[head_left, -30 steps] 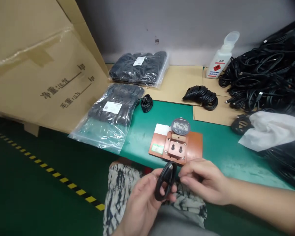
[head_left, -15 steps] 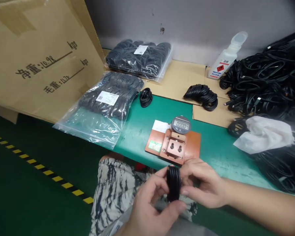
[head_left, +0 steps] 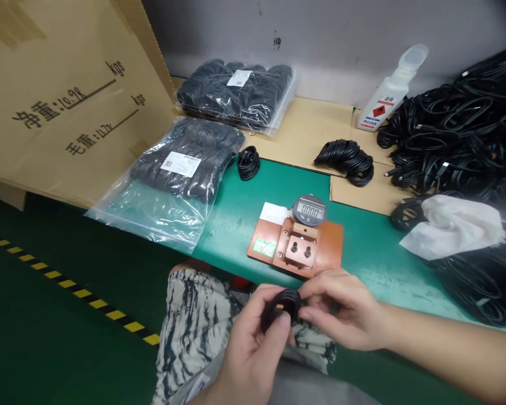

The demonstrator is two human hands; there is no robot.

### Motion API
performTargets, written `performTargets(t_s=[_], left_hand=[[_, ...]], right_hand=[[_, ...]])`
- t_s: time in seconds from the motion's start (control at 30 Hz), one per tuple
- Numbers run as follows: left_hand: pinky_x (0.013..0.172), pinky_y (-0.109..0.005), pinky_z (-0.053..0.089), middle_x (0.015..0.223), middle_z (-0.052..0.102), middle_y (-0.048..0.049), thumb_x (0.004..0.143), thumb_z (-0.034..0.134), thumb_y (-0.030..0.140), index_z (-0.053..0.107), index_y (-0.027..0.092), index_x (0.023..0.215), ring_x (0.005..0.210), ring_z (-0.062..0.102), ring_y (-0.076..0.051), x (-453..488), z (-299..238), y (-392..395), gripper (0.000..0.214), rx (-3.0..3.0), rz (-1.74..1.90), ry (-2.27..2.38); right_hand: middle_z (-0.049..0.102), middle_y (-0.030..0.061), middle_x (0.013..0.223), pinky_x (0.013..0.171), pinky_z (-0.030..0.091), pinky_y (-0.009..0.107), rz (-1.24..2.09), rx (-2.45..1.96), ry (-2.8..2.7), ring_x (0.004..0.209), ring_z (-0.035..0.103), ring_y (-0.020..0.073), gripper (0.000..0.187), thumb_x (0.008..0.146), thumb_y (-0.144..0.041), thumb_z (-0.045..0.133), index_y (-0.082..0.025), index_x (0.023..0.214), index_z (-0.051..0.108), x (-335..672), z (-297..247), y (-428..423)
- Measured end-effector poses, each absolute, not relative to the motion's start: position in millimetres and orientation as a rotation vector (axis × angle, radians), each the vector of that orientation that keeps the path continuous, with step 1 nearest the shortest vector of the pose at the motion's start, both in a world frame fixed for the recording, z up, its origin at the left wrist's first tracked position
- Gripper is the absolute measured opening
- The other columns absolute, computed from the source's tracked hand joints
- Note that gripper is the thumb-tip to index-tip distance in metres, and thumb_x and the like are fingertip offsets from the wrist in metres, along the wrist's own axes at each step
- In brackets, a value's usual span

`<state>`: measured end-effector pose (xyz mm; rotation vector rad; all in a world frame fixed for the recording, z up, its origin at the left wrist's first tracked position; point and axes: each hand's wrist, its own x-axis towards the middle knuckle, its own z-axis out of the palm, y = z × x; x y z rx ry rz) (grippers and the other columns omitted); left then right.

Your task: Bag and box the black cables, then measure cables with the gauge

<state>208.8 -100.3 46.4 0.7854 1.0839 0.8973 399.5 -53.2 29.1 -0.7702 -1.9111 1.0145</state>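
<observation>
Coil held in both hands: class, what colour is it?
The coil is plain black, seen best in the head view.

The black rings [head_left: 290, 297] I hold look like matt rubber. The fixture plate [head_left: 329, 247] before me is smooth, coppery metal; the bags [head_left: 152, 208] glossy clear plastic; the box [head_left: 67, 67] matt brown cardboard.

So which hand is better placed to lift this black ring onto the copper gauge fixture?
Right, probably. The right hand pinches the black ring and lies just below the gauge fixture, nearest its pegs. The left hand grips the ring too, but sits lower and farther away.
</observation>
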Motion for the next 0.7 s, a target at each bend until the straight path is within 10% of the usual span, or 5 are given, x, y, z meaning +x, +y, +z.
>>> performTargets(t_s=[0.27,0.7], left_hand=[[0.075,-0.023,0.054,0.11,0.058,-0.0053,0.092,0.062,0.028,0.066,0.025,0.114,0.081,0.062,-0.015,207,42,-96,0.023,0.909,0.909,1.126],[0.059,-0.026,0.051,0.07,0.062,0.0002,0.092,0.063,0.036,0.054,0.017,0.08,0.058,0.058,-0.012,211,36,-92,0.024,0.663,0.76,0.972]], right_hand=[[0.051,-0.0058,0.054,0.048,0.036,0.023,1.044,-0.761,-1.912,0.045,0.041,0.009,0.005,0.088,-0.015,0.065,-0.016,0.091,0.061,399,26,-52],[0.073,0.0045,0.07,0.051,0.04,0.027,1.117,-0.542,-2.001,0.052,0.061,0.0139,0.022,0.092,-0.009,0.055,-0.015,0.112,0.063,401,31,-48]])
